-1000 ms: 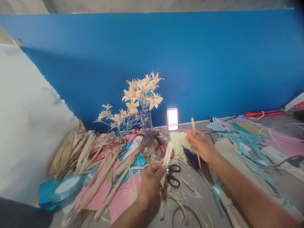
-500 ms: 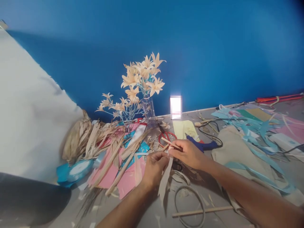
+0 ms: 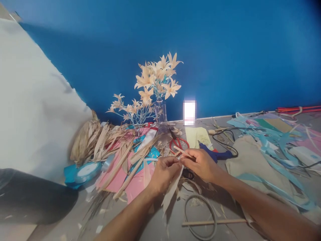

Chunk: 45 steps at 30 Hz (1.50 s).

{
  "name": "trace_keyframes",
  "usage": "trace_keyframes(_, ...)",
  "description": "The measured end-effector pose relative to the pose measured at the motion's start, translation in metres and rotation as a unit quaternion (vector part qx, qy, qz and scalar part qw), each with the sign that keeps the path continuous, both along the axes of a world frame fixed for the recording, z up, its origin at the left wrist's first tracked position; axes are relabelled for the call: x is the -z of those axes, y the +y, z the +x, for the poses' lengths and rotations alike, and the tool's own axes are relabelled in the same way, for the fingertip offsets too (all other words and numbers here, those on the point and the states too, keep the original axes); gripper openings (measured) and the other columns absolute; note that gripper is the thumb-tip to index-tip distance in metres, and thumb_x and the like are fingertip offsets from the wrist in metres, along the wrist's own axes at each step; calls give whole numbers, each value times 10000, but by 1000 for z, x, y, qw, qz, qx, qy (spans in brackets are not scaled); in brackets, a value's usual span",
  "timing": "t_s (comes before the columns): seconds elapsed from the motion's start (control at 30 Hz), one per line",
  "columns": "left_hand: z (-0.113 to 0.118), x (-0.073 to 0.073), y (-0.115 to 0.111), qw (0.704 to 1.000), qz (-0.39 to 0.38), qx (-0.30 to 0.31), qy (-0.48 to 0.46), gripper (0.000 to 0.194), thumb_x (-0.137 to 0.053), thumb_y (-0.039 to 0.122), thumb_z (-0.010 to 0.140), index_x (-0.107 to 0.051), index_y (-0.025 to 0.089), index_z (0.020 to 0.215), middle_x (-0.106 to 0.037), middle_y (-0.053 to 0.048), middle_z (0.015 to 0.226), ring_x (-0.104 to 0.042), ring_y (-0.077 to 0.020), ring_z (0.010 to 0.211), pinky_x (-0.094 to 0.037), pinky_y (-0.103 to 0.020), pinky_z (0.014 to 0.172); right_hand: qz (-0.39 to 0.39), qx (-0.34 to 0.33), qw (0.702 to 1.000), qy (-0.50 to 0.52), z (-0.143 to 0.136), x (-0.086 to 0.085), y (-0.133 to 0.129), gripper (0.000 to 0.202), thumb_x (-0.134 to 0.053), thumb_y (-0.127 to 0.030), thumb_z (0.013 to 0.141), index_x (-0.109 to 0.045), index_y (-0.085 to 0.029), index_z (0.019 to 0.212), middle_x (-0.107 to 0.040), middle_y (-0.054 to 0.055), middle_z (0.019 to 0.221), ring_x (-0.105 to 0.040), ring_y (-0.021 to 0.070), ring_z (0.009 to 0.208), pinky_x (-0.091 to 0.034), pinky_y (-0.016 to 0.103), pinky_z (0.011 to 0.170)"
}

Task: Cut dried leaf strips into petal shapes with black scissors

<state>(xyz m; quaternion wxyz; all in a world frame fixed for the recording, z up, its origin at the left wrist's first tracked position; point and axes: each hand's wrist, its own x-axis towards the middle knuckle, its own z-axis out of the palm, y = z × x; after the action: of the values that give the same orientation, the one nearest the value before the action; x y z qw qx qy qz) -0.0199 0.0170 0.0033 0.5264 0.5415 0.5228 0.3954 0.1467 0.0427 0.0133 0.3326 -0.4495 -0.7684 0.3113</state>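
Note:
My left hand (image 3: 166,172) is closed in a pinch on the top of a pale dried husk strip (image 3: 173,190), which hangs down below the fingers. Close against it, my right hand (image 3: 200,163) is closed around a thin wooden stick (image 3: 182,151) that points up and left. The fingertips of both hands meet at the strip's upper end, and what lies between them is hidden. Just beyond the hands lie red-handled scissors (image 3: 178,144). A blue glue gun (image 3: 217,154) rests beside my right hand.
Cream flowers (image 3: 159,75) stand in a clear vase (image 3: 161,115) by the blue wall. Dried husks (image 3: 84,142), pink sheets (image 3: 117,174) and a ribbon roll (image 3: 87,170) lie left. A wire ring (image 3: 185,211) crosses another stick (image 3: 225,221) in front. Beige cloth (image 3: 242,160) and blue ribbon (image 3: 281,140) lie right.
The view has shifted slightly, so the background sits further right. The husk strip's lower end has swung left. Both hands stay together with the strip and the stick.

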Motion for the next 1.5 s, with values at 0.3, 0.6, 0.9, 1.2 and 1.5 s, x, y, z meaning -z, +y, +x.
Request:
trace_keyframes(0.3, -7, -5, 2, 999, -31, 16, 14, 141, -469, 185, 603, -495, 178, 464, -426, 36, 421, -343, -82, 399, -236, -227, 431, 98, 22, 994, -40, 2, 5, -2, 346, -493, -303, 899, -426, -201, 575, -464, -21, 539, -401, 128, 539, -272, 256, 544)
trace_keyframes(0.6, -4, 2, 0, 996, -81, 48, -8, 181, -491, 241, 647, -593, 173, 514, -519, 8, 410, -431, -107, 333, -316, -222, 383, 133, 34, 990, -43, 3, -2, -5, 335, -502, -305, 906, -437, -205, 593, -481, -19, 552, -412, 131, 540, -291, 257, 558)
trace_keyframes(0.9, -27, -9, 15, 995, -78, 53, -18, 249, -530, 220, 648, -726, 136, 777, -717, -72, 695, -659, -176, 591, -427, -230, 498, 134, 164, 977, 37, 34, -22, 11, 322, -519, -357, 897, -552, -197, 620, -581, 5, 564, -480, 136, 513, -351, 251, 520)
trace_keyframes(1.2, -3, -10, 1, 997, -61, 37, -32, 201, -612, 298, 690, -655, 144, 568, -680, -65, 583, -595, -152, 491, -436, -257, 528, -7, 91, 990, 111, 16, -21, 2, 263, -621, -423, 816, -648, -168, 759, -527, -20, 580, -437, 125, 532, -345, 235, 495)
trace_keyframes(1.5, 4, -7, -4, 998, -53, 9, -29, 214, -507, 253, 673, -668, 141, 588, -620, -35, 510, -493, -124, 412, -347, -237, 434, -75, 4, 994, 82, -5, 2, -5, 140, -640, -291, 813, -690, -172, 760, -690, 7, 677, -597, 160, 630, -433, 229, 583)
